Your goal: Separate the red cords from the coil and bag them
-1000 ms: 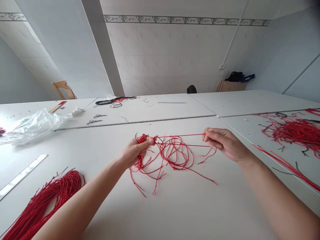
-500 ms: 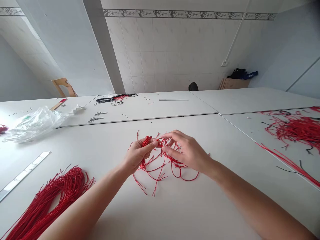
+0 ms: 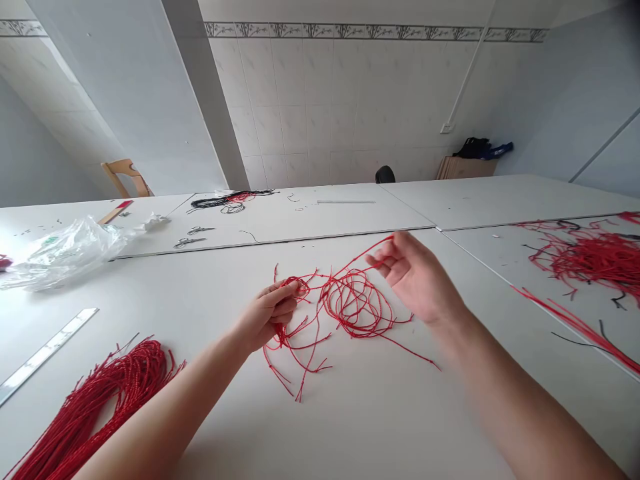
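Thin red cords point(image 3: 356, 303) lie in a loose, looped tangle on the white table, between my hands. My left hand point(image 3: 274, 308) is closed around a gathered bunch of red cord, whose knotted ends hang out below and beside the fingers. Up and to the right, my right hand point(image 3: 406, 272) pinches a red cord between thumb and fingers; the cord runs taut down to the left, over the tangle towards my left hand. Part of the held bunch is hidden by the left fingers.
A thick red cord bundle point(image 3: 113, 393) lies front left beside a metal ruler point(image 3: 47, 353). Behind are a plastic bag point(image 3: 75, 253), scissors point(image 3: 193, 237) and black cords point(image 3: 215, 200). A red cord heap point(image 3: 590, 260) sits at the right.
My right hand has moved right and upward away from my left hand, drawing a cord out straight. The tangle now lies uncovered between them. My left hand has shifted slightly left.
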Demonstrator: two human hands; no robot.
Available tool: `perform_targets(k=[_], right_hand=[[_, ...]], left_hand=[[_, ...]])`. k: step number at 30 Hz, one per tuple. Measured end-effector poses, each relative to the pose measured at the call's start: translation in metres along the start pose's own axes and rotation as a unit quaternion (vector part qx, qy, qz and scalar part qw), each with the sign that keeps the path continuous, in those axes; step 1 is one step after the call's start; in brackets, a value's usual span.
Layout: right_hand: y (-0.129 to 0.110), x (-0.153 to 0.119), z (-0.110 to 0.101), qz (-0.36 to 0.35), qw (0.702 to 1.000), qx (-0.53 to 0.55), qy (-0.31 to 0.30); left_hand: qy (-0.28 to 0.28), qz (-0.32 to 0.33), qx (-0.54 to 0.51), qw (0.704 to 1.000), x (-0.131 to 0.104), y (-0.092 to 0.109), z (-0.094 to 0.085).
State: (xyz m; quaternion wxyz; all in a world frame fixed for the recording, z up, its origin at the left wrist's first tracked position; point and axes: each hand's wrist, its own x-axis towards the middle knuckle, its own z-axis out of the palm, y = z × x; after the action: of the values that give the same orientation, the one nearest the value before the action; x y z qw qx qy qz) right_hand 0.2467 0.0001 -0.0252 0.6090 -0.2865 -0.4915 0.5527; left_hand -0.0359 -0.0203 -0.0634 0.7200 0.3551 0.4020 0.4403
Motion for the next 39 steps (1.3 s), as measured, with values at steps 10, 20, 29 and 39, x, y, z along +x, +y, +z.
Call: perform_targets(k=[10, 20, 29, 39], right_hand=[[-0.088, -0.010, -0.067, -0.100, 0.989, -0.041, 0.104], [-0.091, -0.009, -0.099, 0.001, 0.993, -0.111, 0.044], [-0.012, 0.009, -0.073, 0.242, 0.681, -0.681, -0.118], [0.076, 0.000, -0.021, 0.027, 0.708, -0.633, -0.313]], left_hand=[[0.101, 0.052, -0.094, 0.989, 0.013, 0.018, -0.022], [0.081, 0.100, -0.003, 0.992, 0.010, 0.019, -0.026], [0.062, 0.016, 0.063, 0.996, 0.026, 0.000, -0.038], [0.083, 0.007, 0.046, 0.995, 0.027, -0.001, -0.040]])
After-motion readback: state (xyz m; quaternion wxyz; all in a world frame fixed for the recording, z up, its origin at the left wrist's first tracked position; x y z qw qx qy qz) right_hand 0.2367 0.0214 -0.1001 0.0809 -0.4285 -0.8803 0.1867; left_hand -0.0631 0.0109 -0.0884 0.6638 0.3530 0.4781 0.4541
